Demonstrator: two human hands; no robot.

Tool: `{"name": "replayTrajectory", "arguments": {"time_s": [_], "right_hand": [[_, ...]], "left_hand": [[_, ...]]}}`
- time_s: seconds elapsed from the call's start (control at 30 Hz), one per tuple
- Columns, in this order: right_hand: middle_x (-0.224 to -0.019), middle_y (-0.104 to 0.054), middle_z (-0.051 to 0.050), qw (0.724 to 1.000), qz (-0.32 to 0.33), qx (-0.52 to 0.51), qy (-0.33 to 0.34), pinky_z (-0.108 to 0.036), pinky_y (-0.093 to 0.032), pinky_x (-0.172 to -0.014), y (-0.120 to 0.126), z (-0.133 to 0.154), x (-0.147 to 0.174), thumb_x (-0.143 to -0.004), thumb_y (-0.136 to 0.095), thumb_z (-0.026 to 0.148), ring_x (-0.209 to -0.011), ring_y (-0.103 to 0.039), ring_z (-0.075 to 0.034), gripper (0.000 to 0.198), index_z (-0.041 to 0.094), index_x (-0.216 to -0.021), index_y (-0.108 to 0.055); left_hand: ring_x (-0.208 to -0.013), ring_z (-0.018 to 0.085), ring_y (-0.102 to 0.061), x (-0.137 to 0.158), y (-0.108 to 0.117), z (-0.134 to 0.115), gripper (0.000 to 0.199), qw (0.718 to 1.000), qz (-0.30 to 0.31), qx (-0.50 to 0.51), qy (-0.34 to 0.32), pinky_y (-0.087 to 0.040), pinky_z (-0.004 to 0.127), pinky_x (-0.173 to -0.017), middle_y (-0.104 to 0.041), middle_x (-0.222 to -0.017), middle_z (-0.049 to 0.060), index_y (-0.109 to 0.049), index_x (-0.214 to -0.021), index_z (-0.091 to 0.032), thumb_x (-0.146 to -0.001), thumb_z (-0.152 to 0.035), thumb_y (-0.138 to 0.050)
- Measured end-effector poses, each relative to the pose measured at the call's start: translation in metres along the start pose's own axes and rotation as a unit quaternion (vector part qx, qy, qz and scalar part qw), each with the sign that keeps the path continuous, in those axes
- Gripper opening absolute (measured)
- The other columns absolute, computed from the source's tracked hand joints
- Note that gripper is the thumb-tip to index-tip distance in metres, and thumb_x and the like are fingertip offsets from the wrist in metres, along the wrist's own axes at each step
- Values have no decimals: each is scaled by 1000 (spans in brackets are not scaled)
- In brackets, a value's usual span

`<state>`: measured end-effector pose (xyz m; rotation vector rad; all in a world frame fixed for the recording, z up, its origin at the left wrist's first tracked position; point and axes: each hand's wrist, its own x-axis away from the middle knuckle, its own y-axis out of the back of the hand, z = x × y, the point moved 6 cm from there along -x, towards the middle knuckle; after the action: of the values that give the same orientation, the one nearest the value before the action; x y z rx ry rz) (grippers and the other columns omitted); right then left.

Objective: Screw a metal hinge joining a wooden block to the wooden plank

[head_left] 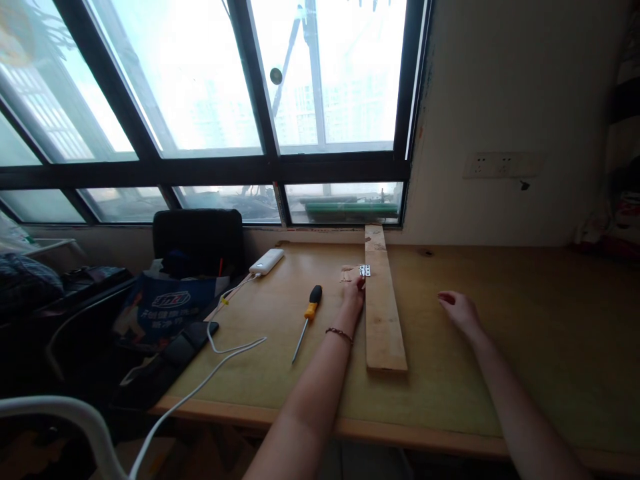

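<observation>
A long wooden board (pixel 383 313) lies on the table, its far end by the window sill. A small silver hinge (pixel 365 271) with dark holes sits at the board's left edge, one leaf over the wood. My left hand (pixel 354 295) is at that edge, its fingertips closed against the hinge and partly hidden. Beside the hinge is a small brown piece (pixel 346 274) whose kind I cannot tell. To the right of the board, my right hand (pixel 460 312) hovers over the table with thumb and fingers pinched together; anything between them is too small to name.
A screwdriver (pixel 313 308) with an orange and black handle lies left of my left arm. A white power bank (pixel 267 262) with a white cable (pixel 235 351) rests at the table's left edge. A black chair (pixel 197 233) and blue bag (pixel 163 310) stand beyond it.
</observation>
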<state>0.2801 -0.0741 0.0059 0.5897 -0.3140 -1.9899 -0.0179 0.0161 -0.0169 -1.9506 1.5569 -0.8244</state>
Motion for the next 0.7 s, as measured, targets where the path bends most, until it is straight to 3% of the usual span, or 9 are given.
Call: {"name": "replayTrajectory", "arguments": {"time_s": [0.13,0.27,0.37,0.5,0.7], "right_hand": [[-76,-66,-5,967,39,-249,-23,-26,-47,-58,-31,33,3,-55,-68,33,-66,-60,-15,27,17,-76,-63],[-70,-64,-2,946,78,-316,-4,-21,-44,-54,-76,80,-7,-56,-69,35,-62,-58,-12,29,16,-76,-60],[-72,-64,-4,951,94,-292,39,-22,-43,-54,-114,110,-21,-59,-67,35,-65,-59,-14,28,15,-77,-59],[-71,-66,-4,975,93,-184,79,-27,-46,-61,-151,126,-31,-62,-62,35,-67,-61,-17,23,15,-73,-60],[-71,-66,-2,985,90,-17,143,-25,-44,-64,-158,129,-29,-68,-57,28,-68,-60,-15,12,18,-73,-61]], "left_hand": [[-66,16,-59,-1,-4,6,7,997,39,31,54,-47,32,-71,-62,-71,6,-55,-70,-16,-65,-11,-57],[-66,15,-59,-2,-4,6,9,997,44,49,50,-47,30,-70,-64,-74,6,-57,-71,-15,-64,-11,-58],[-64,15,-59,-3,-4,5,9,997,36,51,46,-47,29,-67,-63,-71,6,-56,-70,-14,-62,-9,-58],[-60,14,-58,-4,-3,4,8,997,24,49,50,-46,27,-65,-62,-65,4,-56,-67,-12,-61,-8,-58],[-60,12,-58,1,-4,1,5,998,12,43,49,-46,27,-69,-61,-64,3,-57,-65,-12,-63,-8,-58]]}}
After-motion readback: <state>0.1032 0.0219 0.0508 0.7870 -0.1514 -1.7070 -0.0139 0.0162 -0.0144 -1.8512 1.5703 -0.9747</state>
